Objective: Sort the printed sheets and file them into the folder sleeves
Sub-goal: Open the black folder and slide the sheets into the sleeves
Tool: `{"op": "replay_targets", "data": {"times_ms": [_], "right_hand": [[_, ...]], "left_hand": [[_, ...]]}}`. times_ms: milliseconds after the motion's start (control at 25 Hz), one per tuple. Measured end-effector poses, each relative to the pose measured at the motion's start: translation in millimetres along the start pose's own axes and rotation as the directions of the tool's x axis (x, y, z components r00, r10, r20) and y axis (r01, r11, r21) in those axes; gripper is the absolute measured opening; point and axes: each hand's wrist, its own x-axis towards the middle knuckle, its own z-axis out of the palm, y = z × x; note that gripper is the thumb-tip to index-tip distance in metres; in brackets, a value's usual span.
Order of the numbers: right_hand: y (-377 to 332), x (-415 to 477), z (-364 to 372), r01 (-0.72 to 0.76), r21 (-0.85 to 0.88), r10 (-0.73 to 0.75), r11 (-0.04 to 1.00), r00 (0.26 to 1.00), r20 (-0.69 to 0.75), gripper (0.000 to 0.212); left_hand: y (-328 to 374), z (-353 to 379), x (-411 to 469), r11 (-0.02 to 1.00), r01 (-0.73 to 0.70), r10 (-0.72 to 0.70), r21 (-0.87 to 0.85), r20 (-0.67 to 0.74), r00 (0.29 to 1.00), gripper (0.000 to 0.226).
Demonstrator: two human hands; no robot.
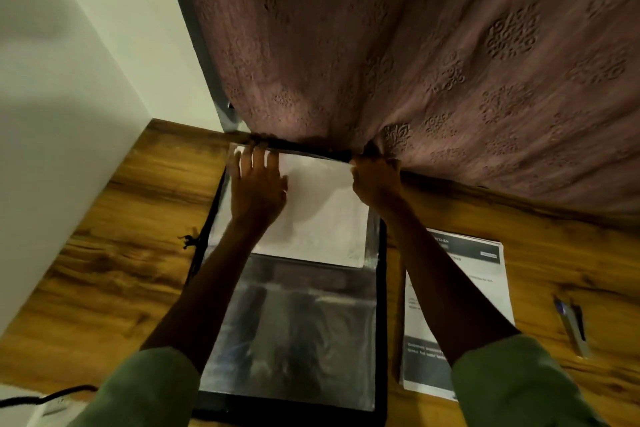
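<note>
A black folder (381, 340) lies open on the wooden table, a clear plastic sleeve (294, 329) on top. A white sheet (322, 218) sits partway inside the sleeve, covering its far half. My left hand (258, 184) lies flat on the sheet's far left corner with fingers spread. My right hand (375, 180) grips the far right corner of the sheet or sleeve, fingers curled; which of the two I cannot tell. A stack of printed sheets (485, 288) with dark header bands lies to the right of the folder, partly hidden by my right forearm.
A mauve embossed curtain (433, 62) hangs down to the table's far edge, just behind the folder. A white wall (62, 114) borders the table (121, 253) on the left. A pen (571, 326) lies at the right. A black cable (41, 399) runs at the lower left.
</note>
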Motion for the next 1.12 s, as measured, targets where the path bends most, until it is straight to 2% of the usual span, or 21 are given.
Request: {"op": "replay_targets", "data": {"times_ms": [120,240,320,400,600,760,840,960,1040,1120], "right_hand": [[4.0,14.4,17.1,-0.021,0.018,0.020,1.000,0.998,0.052,0.034],[-6.6,5.8,27.7,-0.048,0.083,0.054,0.995,0.996,-0.064,0.048],[-18.1,-22.2,35.1,0.039,0.098,-0.021,0.994,0.984,-0.175,0.042],[-26.4,-65.4,49.0,0.131,0.126,-0.100,0.983,0.969,-0.226,0.033],[-37.2,-146.1,89.3,0.087,0.108,-0.086,0.990,0.996,-0.017,0.048],[-31.5,-147.3,91.5,0.099,0.156,-0.106,0.983,0.993,0.042,0.053],[-28.6,-149.2,88.0,0.115,0.176,-0.126,0.978,0.991,0.051,0.053],[-16.4,-162.7,82.2,0.115,0.223,-0.121,0.968,0.993,0.011,0.057],[3.0,-180.1,81.6,0.072,0.231,-0.077,0.970,0.997,0.013,0.057],[33.2,-203.6,81.2,-0.005,0.240,-0.003,0.971,0.999,0.033,0.055]], "left_hand": [[9.0,24.7,-36.5,0.996,-0.057,0.064,-0.071,0.109,0.992,0.051],[9.2,48.8,-60.9,0.992,-0.052,0.075,-0.114,0.208,0.975,0.048],[11.1,54.7,-61.4,0.987,-0.024,0.060,-0.157,0.227,0.972,0.048],[12.1,56.4,-57.8,0.981,-0.010,0.057,-0.193,0.238,0.970,0.049],[9.4,58.6,-61.4,0.976,0.011,0.053,-0.216,0.286,0.957,0.056],[15.8,48.5,-66.4,0.981,0.029,0.033,-0.190,0.317,0.948,0.063],[27.5,40.5,-83.4,0.980,0.046,0.016,-0.191,0.309,0.951,0.066],[49.8,30.1,-128.8,0.967,-0.022,0.093,-0.253,0.270,0.958,0.069],[63.8,24.8,-157.4,0.950,-0.062,0.145,-0.305,0.258,0.955,0.071],[81.0,19.7,-177.1,0.941,-0.043,0.142,-0.337,0.274,0.951,0.066]]}}
